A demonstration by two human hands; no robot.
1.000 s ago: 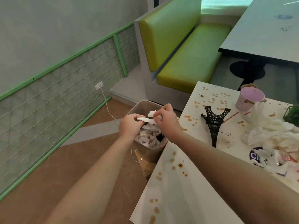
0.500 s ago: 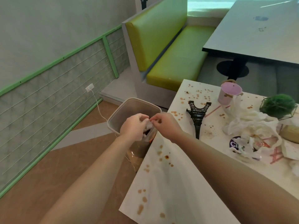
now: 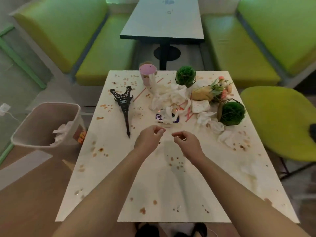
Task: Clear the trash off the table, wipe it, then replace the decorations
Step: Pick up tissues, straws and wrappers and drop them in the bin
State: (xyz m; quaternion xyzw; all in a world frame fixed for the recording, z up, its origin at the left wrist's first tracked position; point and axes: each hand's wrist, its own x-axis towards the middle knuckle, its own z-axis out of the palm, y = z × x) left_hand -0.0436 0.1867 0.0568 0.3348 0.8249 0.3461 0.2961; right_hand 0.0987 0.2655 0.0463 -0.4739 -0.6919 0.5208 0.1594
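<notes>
The white table (image 3: pixel 119 177) is speckled with brown stains. My left hand (image 3: pixel 148 140) and my right hand (image 3: pixel 186 142) hover over its middle, fingers loosely curled, holding nothing. Just beyond them lies a heap of crumpled white napkins (image 3: pixel 168 98) with a purple wrapper (image 3: pixel 159 117) and red straws (image 3: pixel 189 115). More napkins (image 3: pixel 210 122) lie to the right. A black Eiffel Tower model (image 3: pixel 124 104) lies on its side at the left. A pink cup (image 3: pixel 147 74), two green ball plants (image 3: pixel 185 76) (image 3: pixel 231 113) and a flower bunch (image 3: pixel 220 88) stand at the far side.
A grey trash bin (image 3: pixel 30 127) holding crumpled napkins stands on the floor left of the table. Green benches (image 3: pixel 102 53) and a second table (image 3: pixel 164 21) lie beyond. A green chair (image 3: pixel 280 120) stands at the right.
Both hands let go of the napkins over the bin and moved right, back over the table's middle. My view swung from the bin to the table.
</notes>
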